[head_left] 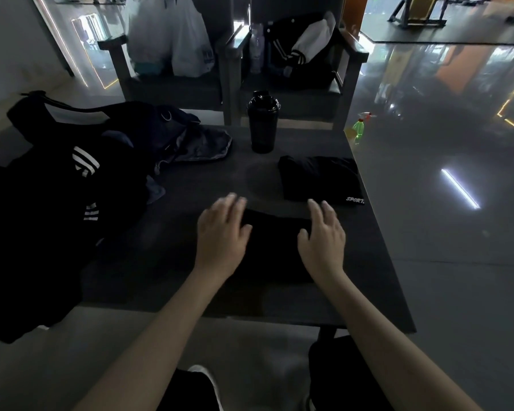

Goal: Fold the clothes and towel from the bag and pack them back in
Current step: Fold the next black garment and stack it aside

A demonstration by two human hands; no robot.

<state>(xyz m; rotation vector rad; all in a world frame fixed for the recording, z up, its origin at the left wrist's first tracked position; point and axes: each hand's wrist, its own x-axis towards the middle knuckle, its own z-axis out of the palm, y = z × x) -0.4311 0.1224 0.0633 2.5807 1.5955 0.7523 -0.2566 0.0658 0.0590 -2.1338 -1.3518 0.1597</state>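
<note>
Black garment (pixel 275 243), seemingly folded though the view is dim, by the near edge of the desk (pixel 190 185), pressed under left grip (pixel 220 229) and right grip (pixel 322 234), both splayed flat, clasping nothing. Soft, light, floppy; likely best pinched at both side edges, layers together. Bag (pixel 42 218) at left edge.

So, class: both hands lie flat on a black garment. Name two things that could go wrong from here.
The folded SPORT garment lies at the right edge of the table; a nudge might push it off. The shaker bottle stands upright behind; reaching past could tip it.
</note>
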